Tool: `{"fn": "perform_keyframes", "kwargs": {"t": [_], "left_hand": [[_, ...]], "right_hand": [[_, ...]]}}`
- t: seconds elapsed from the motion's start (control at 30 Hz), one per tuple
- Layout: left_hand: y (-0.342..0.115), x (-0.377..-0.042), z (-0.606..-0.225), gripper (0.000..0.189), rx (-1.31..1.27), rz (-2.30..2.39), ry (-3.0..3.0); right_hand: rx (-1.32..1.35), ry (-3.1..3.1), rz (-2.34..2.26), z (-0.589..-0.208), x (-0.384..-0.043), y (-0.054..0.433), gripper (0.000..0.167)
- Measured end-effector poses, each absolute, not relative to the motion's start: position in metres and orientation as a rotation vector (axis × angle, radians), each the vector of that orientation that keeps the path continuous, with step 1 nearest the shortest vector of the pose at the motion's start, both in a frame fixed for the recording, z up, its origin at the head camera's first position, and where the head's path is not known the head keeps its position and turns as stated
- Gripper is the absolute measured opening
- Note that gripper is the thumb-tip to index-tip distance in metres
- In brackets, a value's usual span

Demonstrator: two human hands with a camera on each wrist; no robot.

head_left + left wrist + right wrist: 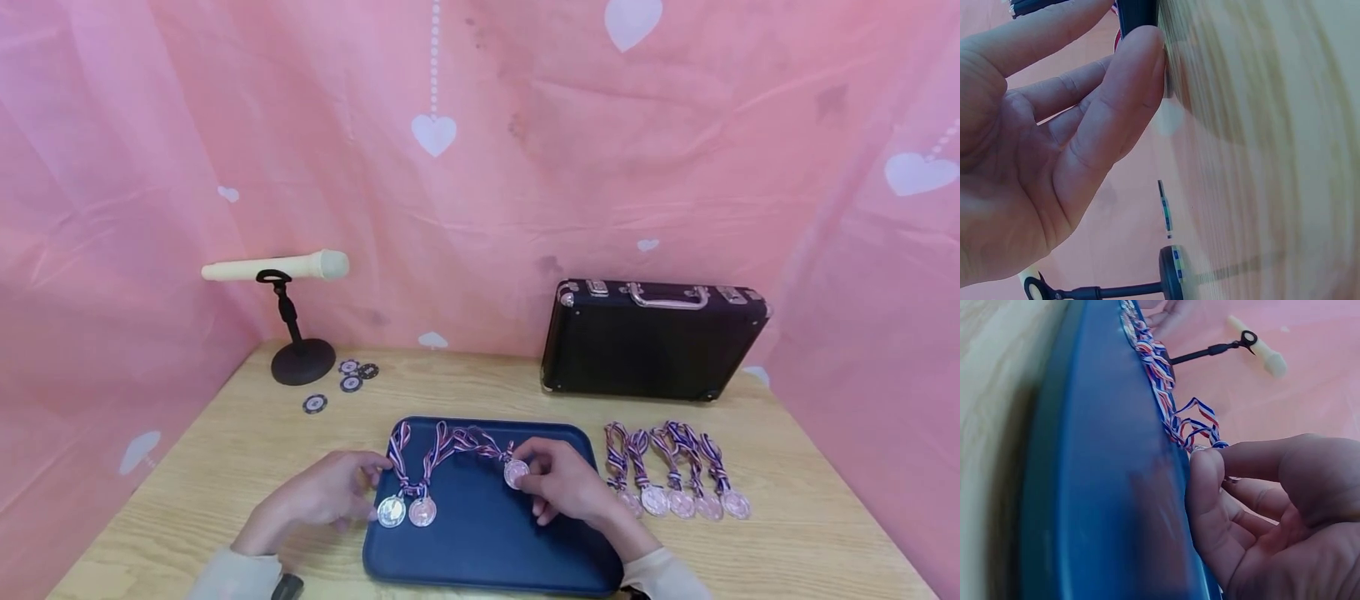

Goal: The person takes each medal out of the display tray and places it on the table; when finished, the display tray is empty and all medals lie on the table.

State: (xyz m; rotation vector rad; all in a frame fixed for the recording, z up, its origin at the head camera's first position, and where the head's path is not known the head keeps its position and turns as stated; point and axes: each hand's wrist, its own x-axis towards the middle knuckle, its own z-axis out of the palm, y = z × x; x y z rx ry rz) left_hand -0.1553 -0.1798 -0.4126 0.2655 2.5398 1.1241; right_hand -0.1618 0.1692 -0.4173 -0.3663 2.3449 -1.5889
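My right hand (561, 482) pinches a medal (515, 472) between thumb and fingers above the dark blue tray (487, 546). The medal's red, white and blue ribbon (1200, 419) trails leftward in the head view. Two other medals lie on the tray's left side: a gold-looking medal (392, 511) and a pinkish medal (422, 512), their striped ribbons stretched toward the back. At the tray's left edge is my left hand (330, 493), thumb and fingers apart and loosely bent; whether a fingertip touches the rim or ribbon is unclear.
Several ribboned medals (681, 502) lie in a row right of the tray. Behind them stands a black case (645, 350). At back left, a white microphone (277, 267) rests on a black stand (303, 362), with several poker chips (351, 383) beside it.
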Motion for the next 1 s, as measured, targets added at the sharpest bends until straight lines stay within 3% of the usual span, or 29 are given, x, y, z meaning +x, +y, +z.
{"fn": "perform_keyframes", "kwargs": {"t": [0.37, 1.0], "left_hand": [[-0.179, -0.154, -0.416, 0.066, 0.311, 1.147, 2.523], [-0.179, -0.155, -0.413, 0.068, 0.283, 1.131, 2.534]], "right_hand": [[-0.236, 2.333, -1.68, -0.409, -0.161, 0.199, 0.042], [-0.113, 2.363, -1.761, -0.398, -0.158, 0.253, 0.052]]}}
